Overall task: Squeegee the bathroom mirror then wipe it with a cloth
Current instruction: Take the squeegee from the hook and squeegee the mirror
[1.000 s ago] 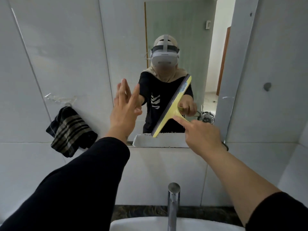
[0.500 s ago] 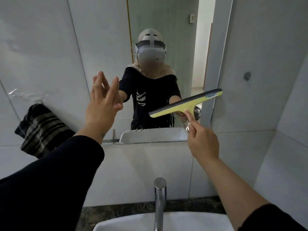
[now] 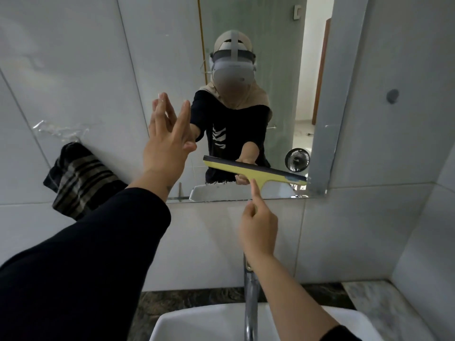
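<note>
The yellow plastic squeegee with the dark rubber blade (image 3: pixel 256 172) lies nearly horizontal against the lower part of the frameless wall mirror (image 3: pixel 172 57), just above the mirror's bottom edge. Its right end sits close to the mirror's right edge. I judge the squeegee step to be in hand, with the blade at the low end of a pass.

My right hand (image 3: pixel 258 230) controls the squeegee from below. The index finger is extended up along the short yellow handle; the other fingers are curled in. The handle itself is largely hidden behind that finger, so I read this as a light closed hold on the squeegee, not a full fist.

My left hand (image 3: pixel 167 143) is spread flat with fingers straight, held up at the mirror surface to the left of the blade. It has hold of nothing. Whether the palm actually touches the glass, I cannot tell.

The dark striped cloth (image 3: pixel 78 178) hangs on the white tiled wall (image 3: pixel 61 82), left of the mirror and well apart from both hands. It is untouched, so the wiping step is not yet begun.

Below are the chrome tap (image 3: pixel 250 303) and the white basin (image 3: pixel 211 323).

Next move, in my judgement: run the blade off the bottom edge with even pressure, then lift and reposition for any strip not yet cleared.
</note>
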